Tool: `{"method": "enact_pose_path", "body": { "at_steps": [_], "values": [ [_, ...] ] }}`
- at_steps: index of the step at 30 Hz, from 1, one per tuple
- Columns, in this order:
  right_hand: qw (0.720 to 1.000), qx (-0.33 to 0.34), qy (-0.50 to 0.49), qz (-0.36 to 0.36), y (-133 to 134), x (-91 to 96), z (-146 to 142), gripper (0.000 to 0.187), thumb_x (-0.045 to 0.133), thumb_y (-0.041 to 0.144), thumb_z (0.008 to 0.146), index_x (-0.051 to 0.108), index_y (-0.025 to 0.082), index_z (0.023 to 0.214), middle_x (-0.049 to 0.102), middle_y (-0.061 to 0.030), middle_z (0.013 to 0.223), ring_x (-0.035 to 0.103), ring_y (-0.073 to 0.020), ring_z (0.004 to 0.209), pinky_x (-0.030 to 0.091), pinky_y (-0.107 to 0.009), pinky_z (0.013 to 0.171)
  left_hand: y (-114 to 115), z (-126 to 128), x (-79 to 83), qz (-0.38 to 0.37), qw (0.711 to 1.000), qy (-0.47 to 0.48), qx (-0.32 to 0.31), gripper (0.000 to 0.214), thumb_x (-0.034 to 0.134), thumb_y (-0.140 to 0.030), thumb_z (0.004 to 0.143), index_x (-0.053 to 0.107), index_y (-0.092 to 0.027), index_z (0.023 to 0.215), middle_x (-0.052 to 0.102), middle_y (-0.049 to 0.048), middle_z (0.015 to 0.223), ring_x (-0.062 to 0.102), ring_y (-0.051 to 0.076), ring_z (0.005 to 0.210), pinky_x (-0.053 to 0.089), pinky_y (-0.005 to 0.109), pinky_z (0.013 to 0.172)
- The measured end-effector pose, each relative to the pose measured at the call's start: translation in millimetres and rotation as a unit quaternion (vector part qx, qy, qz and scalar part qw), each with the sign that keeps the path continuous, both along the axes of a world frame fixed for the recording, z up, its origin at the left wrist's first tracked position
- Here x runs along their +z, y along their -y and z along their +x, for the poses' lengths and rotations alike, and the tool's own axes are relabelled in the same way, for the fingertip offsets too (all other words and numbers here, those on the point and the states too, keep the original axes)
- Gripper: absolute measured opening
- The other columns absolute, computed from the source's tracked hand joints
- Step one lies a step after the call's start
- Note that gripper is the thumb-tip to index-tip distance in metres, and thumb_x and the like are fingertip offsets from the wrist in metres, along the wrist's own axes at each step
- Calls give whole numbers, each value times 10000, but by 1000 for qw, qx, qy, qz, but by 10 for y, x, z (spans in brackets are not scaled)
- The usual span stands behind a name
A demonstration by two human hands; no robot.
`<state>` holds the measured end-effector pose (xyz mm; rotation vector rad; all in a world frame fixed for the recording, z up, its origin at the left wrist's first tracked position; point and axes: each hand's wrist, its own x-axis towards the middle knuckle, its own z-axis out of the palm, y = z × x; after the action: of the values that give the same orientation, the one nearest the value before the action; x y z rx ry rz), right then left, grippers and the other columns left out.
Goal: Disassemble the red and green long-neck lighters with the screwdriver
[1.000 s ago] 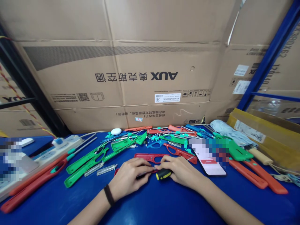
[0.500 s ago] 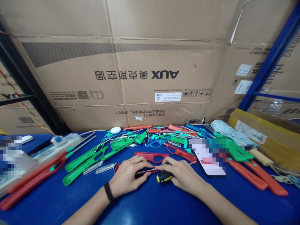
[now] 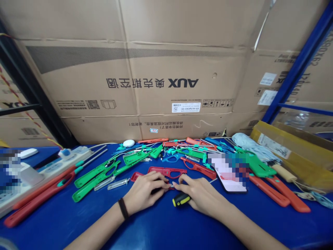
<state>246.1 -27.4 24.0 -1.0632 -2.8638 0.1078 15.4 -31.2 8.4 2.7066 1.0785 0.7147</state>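
Observation:
My left hand (image 3: 149,189), with a dark band at the wrist, is closed on a red lighter casing half (image 3: 135,176) that its fingers mostly cover. Close beside it, my right hand (image 3: 203,194) pinches toward a small red and silver piece (image 3: 171,186) between the fingertips of both hands. A screwdriver with a black and yellow handle (image 3: 181,200) lies tucked under the right fingers, its thin shaft poking out beyond the knuckles. Just behind the hands rests another red casing half (image 3: 166,171) with a trigger opening.
Green casing halves (image 3: 97,177) and clear tubes (image 3: 118,184) lie left. Red lighters (image 3: 41,205) sit by a power strip (image 3: 65,159). To the right are a phone (image 3: 229,177), orange-red lighters (image 3: 288,194), an umbrella (image 3: 252,147) and a taped box (image 3: 283,142). Cardboard (image 3: 156,62) stands behind.
The fingertips of both hands have shifted slightly, and the long edge that showed between the left fingers is now hidden. The camera view has moved a little.

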Motion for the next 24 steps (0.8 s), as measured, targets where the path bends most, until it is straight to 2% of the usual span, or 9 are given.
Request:
{"method": "enact_pose_path", "body": {
  "at_steps": [4, 9, 13, 17, 24],
  "values": [
    [1000, -22, 0, 7, 52, 21, -19, 584, 472, 51, 730, 507, 250, 1277, 571, -50, 1157, 645, -208, 864, 465, -277, 688, 18, -11, -11, 3, 1000, 7, 6, 196, 504, -230, 908, 680, -283, 976, 674, 2, 1030, 629, 148, 926, 494, 250, 786],
    [997, -44, -52, -21, 75, -3, 7, 576, 459, 53, 720, 532, 291, 1240, 568, 5, 1188, 645, -187, 876, 463, -269, 725, 45, 4, -49, 13, 999, 21, 31, 220, 526, -234, 895, 685, -311, 1026, 687, -2, 1033, 644, 152, 917, 507, 252, 784],
    [999, -40, -20, -8, 77, 8, -29, 541, 460, 50, 709, 547, 254, 1203, 590, -12, 1137, 654, -185, 792, 445, -266, 638, 52, 23, -48, 0, 998, 32, 48, 194, 559, -232, 873, 702, -308, 978, 694, -9, 1003, 652, 148, 900, 511, 249, 784],
    [999, -42, -8, -13, 77, 28, -78, 467, 445, 19, 704, 586, 222, 1101, 614, -14, 1093, 653, -178, 798, 419, -248, 609, 72, 36, -26, -7, 999, 27, 41, 190, 539, -215, 880, 705, -284, 942, 691, -2, 987, 646, 144, 895, 511, 243, 779],
    [997, -63, -42, -27, 63, -30, -60, 461, 440, 11, 696, 570, 222, 1084, 617, -14, 1088, 644, -176, 852, 407, -239, 630, 97, 22, -38, 23, 999, 22, 24, 211, 505, -215, 898, 701, -270, 953, 694, 15, 1008, 641, 154, 899, 514, 254, 784]
  ]
}}
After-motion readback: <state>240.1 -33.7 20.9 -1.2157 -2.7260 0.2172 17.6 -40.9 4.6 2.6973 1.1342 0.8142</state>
